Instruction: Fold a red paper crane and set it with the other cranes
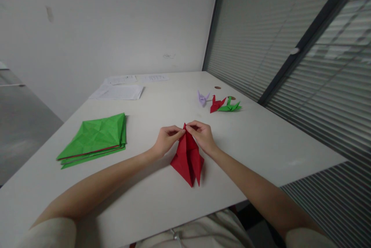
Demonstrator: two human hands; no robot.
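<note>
A partly folded red origami paper [188, 158] lies on the white table [261, 143], its two pointed flaps aimed toward me. My left hand [167, 139] pinches the far tip of the paper from the left. My right hand [202, 135] pinches the same tip from the right. Both sets of fingers are closed together on the paper's top point, almost touching each other.
A stack of green creased paper sheets [95, 139] lies at the left. Three finished folded figures stand at the far right: lilac [203, 98], red [216, 105], green [230, 106]. White printed sheets [118, 91] lie at the back. A blinds-covered glass wall [290, 47] runs along the right.
</note>
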